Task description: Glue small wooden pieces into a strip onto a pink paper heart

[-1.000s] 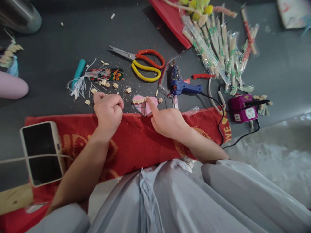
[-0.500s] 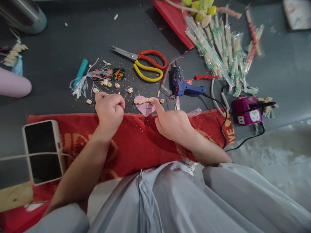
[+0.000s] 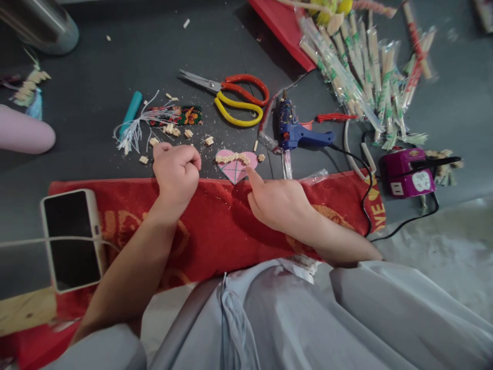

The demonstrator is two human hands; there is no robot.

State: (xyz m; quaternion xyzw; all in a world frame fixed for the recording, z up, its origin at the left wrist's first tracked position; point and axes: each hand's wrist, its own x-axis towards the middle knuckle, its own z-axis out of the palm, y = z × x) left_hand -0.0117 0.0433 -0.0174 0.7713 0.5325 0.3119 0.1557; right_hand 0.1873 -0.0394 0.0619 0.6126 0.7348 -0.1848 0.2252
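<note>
A pink paper heart (image 3: 235,173) with dark drawn lines lies at the table edge beside the red towel. Across its upper part runs a wavy row of small pale wooden pieces (image 3: 232,159). My right hand (image 3: 283,203) has its index finger stretched out, the tip at the heart's lower right edge, and the other fingers curled; nothing shows in it. To the left my left hand (image 3: 177,172) rests as a closed fist beside loose pale pieces (image 3: 171,129), with no object visible in it. A blue glue gun (image 3: 298,134) lies to the right of the heart.
Orange-and-yellow-handled scissors (image 3: 241,97) lie behind the heart. Wrapped stick bundles (image 3: 358,72) spread at back right, near a purple power adapter (image 3: 404,172) with a black cord. A red towel (image 3: 219,226) runs along the front, with a phone (image 3: 71,239) on its left end.
My right fingertip has drawn back from the row of wooden pieces down to the heart's lower right edge. My left fist stays put. The whole view has shifted slightly.
</note>
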